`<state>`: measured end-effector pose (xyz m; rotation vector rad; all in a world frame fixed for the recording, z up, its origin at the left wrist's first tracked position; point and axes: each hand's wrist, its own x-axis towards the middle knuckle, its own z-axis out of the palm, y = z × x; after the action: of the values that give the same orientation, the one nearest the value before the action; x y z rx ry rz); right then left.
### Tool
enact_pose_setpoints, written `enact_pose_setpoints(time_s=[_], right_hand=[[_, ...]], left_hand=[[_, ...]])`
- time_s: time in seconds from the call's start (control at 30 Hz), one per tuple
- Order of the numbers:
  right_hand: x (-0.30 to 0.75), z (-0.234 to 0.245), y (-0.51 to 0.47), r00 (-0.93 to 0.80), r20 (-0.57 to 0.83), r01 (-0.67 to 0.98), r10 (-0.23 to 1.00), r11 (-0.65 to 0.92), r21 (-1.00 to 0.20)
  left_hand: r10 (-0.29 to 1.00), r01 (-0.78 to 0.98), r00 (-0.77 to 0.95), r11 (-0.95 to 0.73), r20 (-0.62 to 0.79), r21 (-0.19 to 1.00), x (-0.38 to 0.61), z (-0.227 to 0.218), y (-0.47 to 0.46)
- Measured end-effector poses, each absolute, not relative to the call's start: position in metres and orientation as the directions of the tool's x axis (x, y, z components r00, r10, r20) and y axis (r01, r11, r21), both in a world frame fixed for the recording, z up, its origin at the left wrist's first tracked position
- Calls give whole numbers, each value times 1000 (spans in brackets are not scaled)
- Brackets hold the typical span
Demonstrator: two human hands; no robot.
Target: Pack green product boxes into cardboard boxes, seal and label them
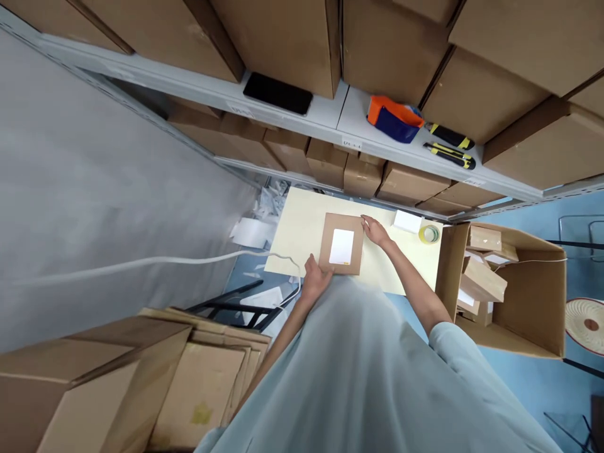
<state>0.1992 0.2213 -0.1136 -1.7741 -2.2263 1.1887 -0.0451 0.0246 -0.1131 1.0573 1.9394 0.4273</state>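
Observation:
A flat brown cardboard box [325, 242] with a white label [341, 246] on its top face is over the pale yellow table [302, 211]. My left hand [315, 279] grips its near left corner, thumb and fingers closed on the edge. At the far right corner, my right hand [375, 230] pinches the box with its fingertips. To the right of that hand on the table are a stack of white labels [407, 221] and a roll of yellow-green tape [429, 234].
A large open carton [533, 302] holding several small boxes stands at right. Shelves of cartons rise beyond the table, with a black phone [278, 93], a tape dispenser [394, 119] and cutters [450, 155]. Flattened cardboard [202, 390] leans at lower left. A white cable [155, 261] crosses from the left.

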Motion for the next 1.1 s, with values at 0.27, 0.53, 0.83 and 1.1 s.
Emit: enact_pose_setpoints(time_s=[0.27,0.53,0.83,1.1], right_hand=[[246,-134,173,-116,-378,761,919,-163,-629],[255,-139,83,207,-330,472,921,-389,-791],[261,-95,38,238,-235,465,942,-323,-824],[273,-86,42,297,-222,474,929,-346,-810]], left_hand=[[760,499,-331,644,-559,580,-50,-124,45],[691,324,-133,708,-710,628,-26,-124,71],[876,419,-225,482,-426,770,-35,-99,81],[954,601,-174,298,-242,741,-6,-96,97]])
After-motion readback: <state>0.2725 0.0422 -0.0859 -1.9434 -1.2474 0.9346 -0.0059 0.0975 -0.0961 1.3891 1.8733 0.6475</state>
